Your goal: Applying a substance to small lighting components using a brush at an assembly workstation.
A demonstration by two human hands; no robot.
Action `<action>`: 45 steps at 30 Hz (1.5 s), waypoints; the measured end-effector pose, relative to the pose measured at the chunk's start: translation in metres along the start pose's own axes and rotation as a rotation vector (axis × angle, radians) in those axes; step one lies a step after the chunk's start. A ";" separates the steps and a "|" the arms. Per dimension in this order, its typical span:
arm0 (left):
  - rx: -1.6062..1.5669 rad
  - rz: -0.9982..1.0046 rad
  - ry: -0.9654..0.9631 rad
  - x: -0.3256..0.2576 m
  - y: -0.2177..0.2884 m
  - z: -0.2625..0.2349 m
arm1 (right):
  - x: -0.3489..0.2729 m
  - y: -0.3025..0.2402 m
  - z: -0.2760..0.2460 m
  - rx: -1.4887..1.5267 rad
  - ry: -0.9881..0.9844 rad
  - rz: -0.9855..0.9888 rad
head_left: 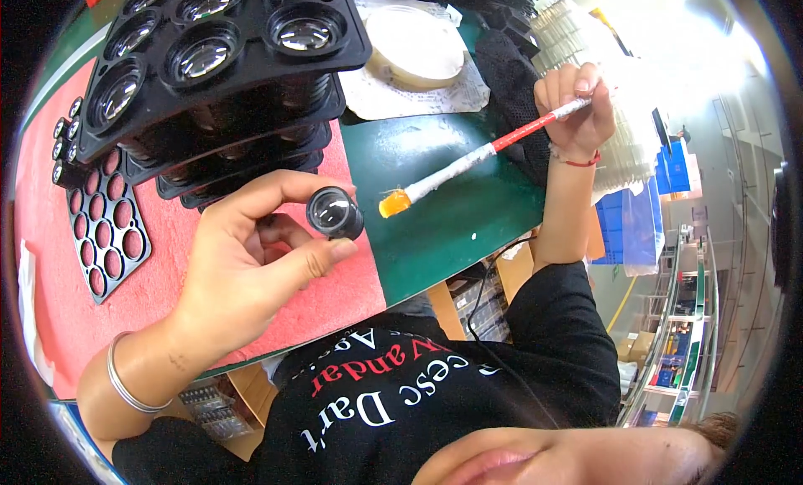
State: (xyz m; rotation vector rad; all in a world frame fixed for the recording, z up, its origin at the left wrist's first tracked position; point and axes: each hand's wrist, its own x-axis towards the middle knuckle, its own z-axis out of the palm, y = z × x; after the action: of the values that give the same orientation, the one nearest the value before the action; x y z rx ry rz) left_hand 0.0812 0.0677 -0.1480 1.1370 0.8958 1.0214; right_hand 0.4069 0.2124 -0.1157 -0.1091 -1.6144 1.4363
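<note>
My left hand (251, 263) holds a small black lens barrel (335, 214) between thumb and forefinger, its glass face turned up, above the red mat (50, 259). My right hand (577, 109) grips a long red-and-white wrapped tool (477, 157) by its upper end. The tool's orange tip (393, 204) hangs just to the right of the lens barrel, over the green table (452, 209), a small gap apart from it.
A stack of black trays (226, 75) with large glass lenses stands at the upper left. An empty black holed tray (104, 234) lies flat on the mat. A white roll of tape (418, 46) rests on white paper behind. Black mesh (514, 75) lies near my right hand.
</note>
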 end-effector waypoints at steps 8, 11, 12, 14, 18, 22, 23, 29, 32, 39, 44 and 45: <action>-0.018 -0.117 -0.022 -0.001 0.005 0.000 | -0.002 -0.001 0.004 -0.032 -0.043 0.027; -0.022 -0.104 -0.018 -0.002 0.005 0.001 | -0.002 -0.001 0.005 -0.047 -0.072 0.038; -0.016 -0.093 -0.016 -0.002 0.004 0.002 | -0.002 0.000 0.005 -0.046 -0.080 0.040; -0.011 -0.090 -0.023 -0.002 0.004 0.001 | -0.002 0.001 0.005 -0.041 -0.089 0.039; 0.019 -0.113 -0.021 -0.002 0.003 0.000 | -0.002 0.002 0.006 -0.030 -0.110 0.048; 0.041 -0.114 -0.024 -0.002 0.003 0.000 | -0.002 0.002 0.007 -0.037 -0.120 0.044; 0.047 -0.120 -0.024 -0.002 0.003 0.000 | -0.002 0.002 0.007 -0.040 -0.122 0.040; 0.055 -0.121 -0.028 -0.002 0.002 0.000 | -0.003 0.001 0.007 -0.111 -0.086 0.044; 0.047 -0.102 -0.037 -0.002 0.002 0.000 | -0.003 0.001 0.006 -0.116 -0.062 0.060; 0.053 0.016 0.007 -0.002 -0.001 0.002 | -0.003 0.003 0.003 -0.146 -0.018 0.052; 0.090 0.014 0.007 -0.002 0.000 0.002 | -0.001 0.003 0.001 -0.158 -0.021 0.039; 0.090 0.012 0.008 -0.002 0.000 0.002 | -0.001 0.002 0.000 -0.155 -0.019 0.043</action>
State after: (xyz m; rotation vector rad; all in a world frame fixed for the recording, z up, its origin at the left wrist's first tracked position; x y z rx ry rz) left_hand 0.0823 0.0656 -0.1479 1.2154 0.9501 1.0038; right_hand 0.4064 0.2120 -0.1182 -0.2205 -1.7471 1.3468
